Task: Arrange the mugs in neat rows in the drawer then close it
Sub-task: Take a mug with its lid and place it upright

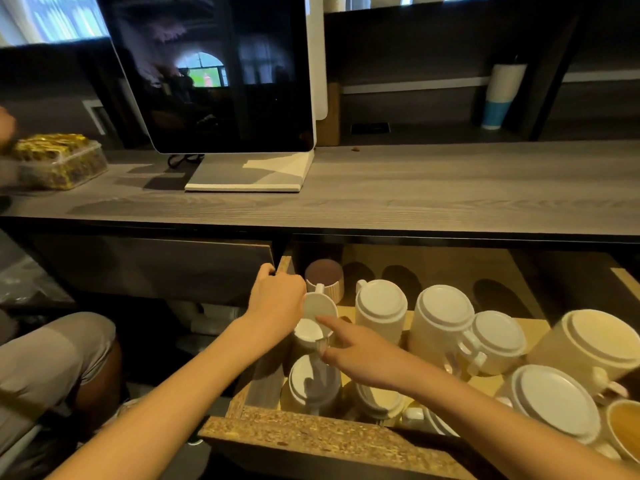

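Observation:
The open drawer [304, 434] under the counter holds several white mugs turned upside down. My left hand [275, 303] is at the drawer's far left corner, closed around a small white mug [320, 306] with its handle pointing away. My right hand [360, 355] reaches in beside it, index finger out and touching that mug, thumb hooked at the handle of another small mug [308, 332] just below. More mugs stand to the right: a tall one [381, 303], a wider one [445, 313] and a large one [602, 344]. A brown-bottomed ribbed cup [324, 276] stands at the back.
A grey wooden counter [450, 188] runs above the drawer, with a screen on a white stand [221, 81] and a clear box of gold-wrapped items [59, 161]. A white and blue cup [502, 95] stands on a back shelf. Another person's knee [52, 358] is at the left.

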